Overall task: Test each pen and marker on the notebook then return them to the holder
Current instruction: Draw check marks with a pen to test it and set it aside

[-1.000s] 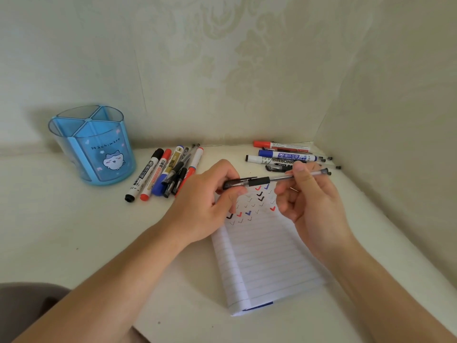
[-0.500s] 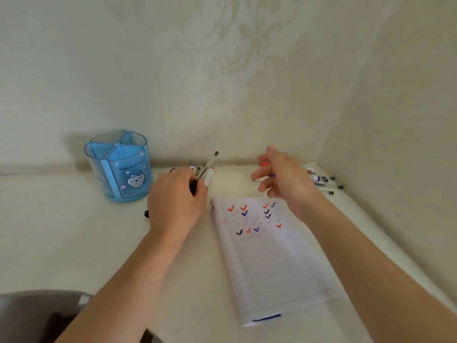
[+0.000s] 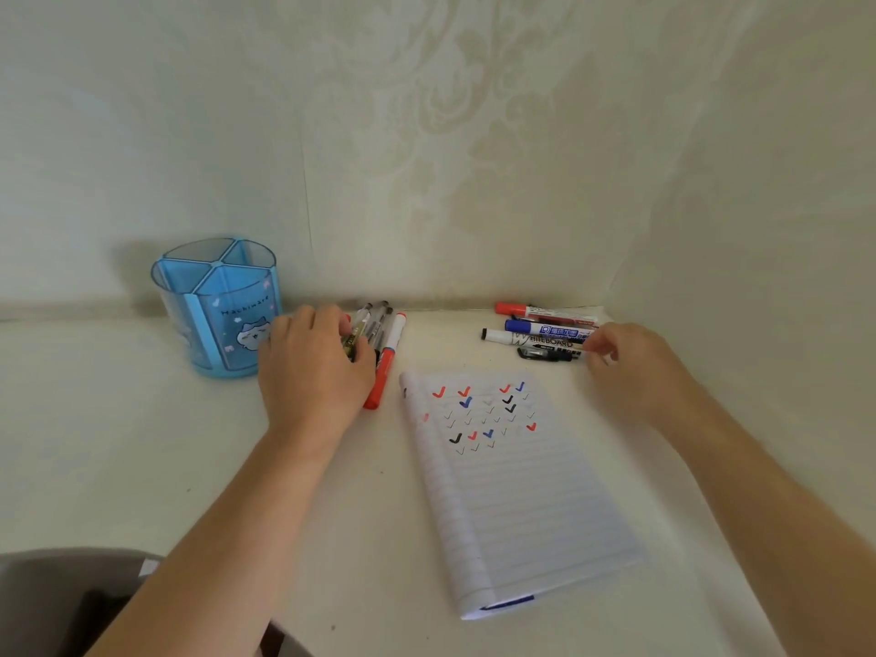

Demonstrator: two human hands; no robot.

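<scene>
In the middle of the counter (image 3: 118,443): a lined notebook (image 3: 521,505), open, with little red, blue and black ticks (image 3: 483,414) near its top. Far out at 10 o'clock from it: the blue holder (image 3: 223,324), standing up. Between holder and notebook, at 11 o'clock: a pile of pens (image 3: 374,320), with a red-and-white marker (image 3: 386,367) on its 3 o'clock side. Over that pile: the left grip (image 3: 313,372), fingers bent, pinching one gold-banded pen (image 3: 354,336). At 1 o'clock from the notebook, side by side: a red-capped marker (image 3: 540,311), a blue marker (image 3: 550,330), a whiteboard marker (image 3: 526,339) and a black pen (image 3: 545,355). At their 3 o'clock ends: the right grip (image 3: 635,372), fingers curled, tips touching those ends. Cannot tell if anything is pinched there.
</scene>
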